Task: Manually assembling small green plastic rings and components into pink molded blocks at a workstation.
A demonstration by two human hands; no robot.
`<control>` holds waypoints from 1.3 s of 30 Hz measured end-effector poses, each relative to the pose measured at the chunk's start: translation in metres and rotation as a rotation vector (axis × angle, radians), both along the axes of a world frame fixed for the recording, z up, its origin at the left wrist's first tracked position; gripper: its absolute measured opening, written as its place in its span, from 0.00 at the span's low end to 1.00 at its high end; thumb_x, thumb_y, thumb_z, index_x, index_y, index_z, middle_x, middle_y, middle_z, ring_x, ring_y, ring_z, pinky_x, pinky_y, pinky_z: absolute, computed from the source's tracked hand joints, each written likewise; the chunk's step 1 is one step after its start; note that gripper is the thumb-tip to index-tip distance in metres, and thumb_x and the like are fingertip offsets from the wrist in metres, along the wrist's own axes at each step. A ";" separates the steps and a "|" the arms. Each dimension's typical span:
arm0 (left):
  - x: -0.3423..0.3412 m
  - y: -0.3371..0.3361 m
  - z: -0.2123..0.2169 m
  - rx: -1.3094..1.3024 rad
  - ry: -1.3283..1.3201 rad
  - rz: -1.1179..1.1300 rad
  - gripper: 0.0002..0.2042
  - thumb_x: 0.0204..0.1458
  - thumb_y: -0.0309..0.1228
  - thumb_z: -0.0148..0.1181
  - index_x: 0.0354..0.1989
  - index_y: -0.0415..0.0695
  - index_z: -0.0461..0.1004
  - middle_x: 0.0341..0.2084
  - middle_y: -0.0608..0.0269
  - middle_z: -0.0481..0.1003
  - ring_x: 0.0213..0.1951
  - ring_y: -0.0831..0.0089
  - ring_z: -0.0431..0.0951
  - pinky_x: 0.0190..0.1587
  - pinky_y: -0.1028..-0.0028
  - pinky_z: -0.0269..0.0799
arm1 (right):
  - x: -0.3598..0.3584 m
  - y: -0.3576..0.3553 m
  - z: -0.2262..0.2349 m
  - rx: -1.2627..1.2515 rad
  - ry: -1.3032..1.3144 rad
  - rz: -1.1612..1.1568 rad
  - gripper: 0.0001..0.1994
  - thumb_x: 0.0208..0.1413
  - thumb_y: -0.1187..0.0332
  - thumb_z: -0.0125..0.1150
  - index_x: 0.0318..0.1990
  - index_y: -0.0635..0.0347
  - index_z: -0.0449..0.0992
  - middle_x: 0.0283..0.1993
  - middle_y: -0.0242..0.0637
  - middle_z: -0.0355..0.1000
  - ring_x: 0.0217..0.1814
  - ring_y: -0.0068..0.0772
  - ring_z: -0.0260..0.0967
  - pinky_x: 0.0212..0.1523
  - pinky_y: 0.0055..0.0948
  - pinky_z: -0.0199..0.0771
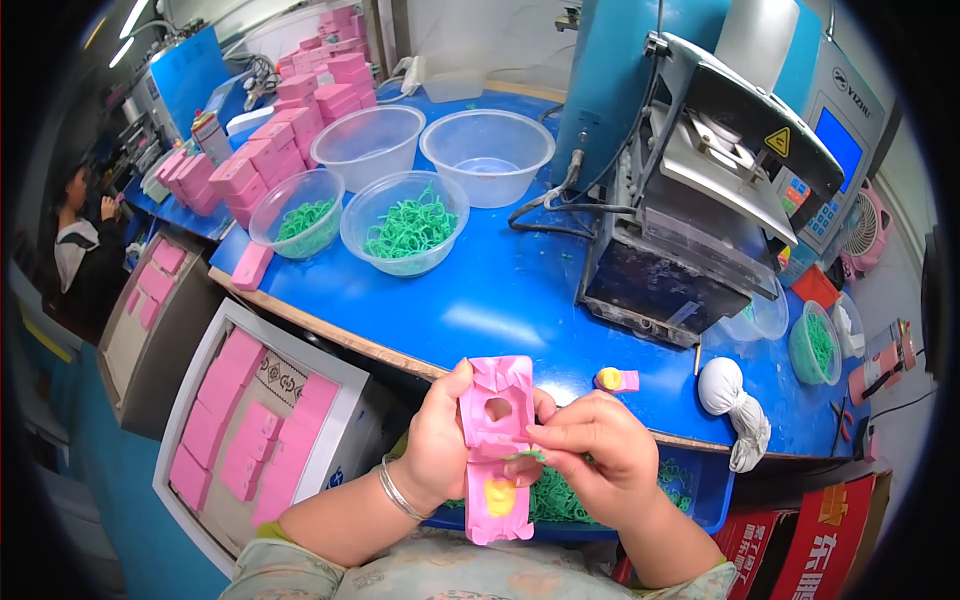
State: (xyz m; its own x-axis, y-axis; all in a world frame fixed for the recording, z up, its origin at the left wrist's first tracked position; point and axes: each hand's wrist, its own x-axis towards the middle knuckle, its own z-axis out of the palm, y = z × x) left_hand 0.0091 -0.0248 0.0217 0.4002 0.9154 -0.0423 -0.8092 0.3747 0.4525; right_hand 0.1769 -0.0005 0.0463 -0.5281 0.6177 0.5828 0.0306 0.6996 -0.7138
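Note:
In front of my body, my left hand (435, 440) grips an opened pink rubber mold (503, 374) by its left side. The mold's two halves lie spread apart, one above the other. A rounded hollow shows in the upper half, and a yellow patch (499, 497) sits in the lower one. My right hand (603, 458) is closed at the mold's right edge, thumb and finger pinching a small green piece (537, 455) near the joint between the halves. Part of the green piece is hidden by my fingers.
A blue tray (712, 512) of green pieces lies under my hands. Plastic bowls (487, 157), some with green pieces, stand on the blue table (480, 300). Pink blocks (270, 150) are stacked left. A machine (690, 200) and white cloth bundle (722, 388) are right. Another person (75, 250) sits far left.

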 end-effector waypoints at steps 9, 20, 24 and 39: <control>0.004 0.005 0.026 -0.115 -0.002 0.016 0.30 0.54 0.56 0.30 0.48 0.39 0.62 0.36 0.43 0.70 0.14 0.67 0.64 0.19 0.66 0.64 | -0.012 -0.013 -0.022 -0.960 0.514 0.228 0.03 0.59 0.75 0.45 0.37 0.66 0.62 0.39 0.46 0.68 0.34 0.40 0.74 0.31 0.32 0.78; -0.001 0.012 0.008 0.031 0.145 0.106 0.27 0.57 0.51 0.26 0.43 0.38 0.63 0.26 0.53 0.71 0.19 0.67 0.68 0.25 0.66 0.68 | -0.008 -0.011 0.000 -0.039 0.085 -0.271 0.15 0.40 0.73 0.64 0.39 0.61 0.72 0.34 0.36 0.63 0.37 0.30 0.59 0.39 0.30 0.60; 0.011 0.007 0.009 0.054 0.458 0.335 0.24 0.58 0.46 0.29 0.44 0.39 0.65 0.31 0.58 0.72 0.34 0.73 0.72 0.38 0.73 0.68 | -0.012 0.001 0.014 -0.053 -0.172 -0.169 0.05 0.41 0.70 0.65 0.26 0.59 0.76 0.31 0.34 0.64 0.35 0.30 0.59 0.37 0.27 0.59; -0.001 0.007 0.015 0.478 1.031 0.191 0.23 0.54 0.45 0.48 0.47 0.36 0.62 0.33 0.58 0.70 0.35 0.77 0.70 0.37 0.78 0.67 | -0.001 0.017 0.030 -0.621 -0.315 0.025 0.07 0.48 0.68 0.62 0.25 0.62 0.75 0.26 0.34 0.62 0.31 0.25 0.59 0.31 0.23 0.61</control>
State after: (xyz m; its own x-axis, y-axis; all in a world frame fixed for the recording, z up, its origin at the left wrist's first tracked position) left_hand 0.0083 -0.0175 0.0363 0.2303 0.9681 0.0989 0.0027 -0.1023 0.9948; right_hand 0.1761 0.0166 0.0764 -0.6321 0.7727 -0.0582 0.2915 0.1675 -0.9418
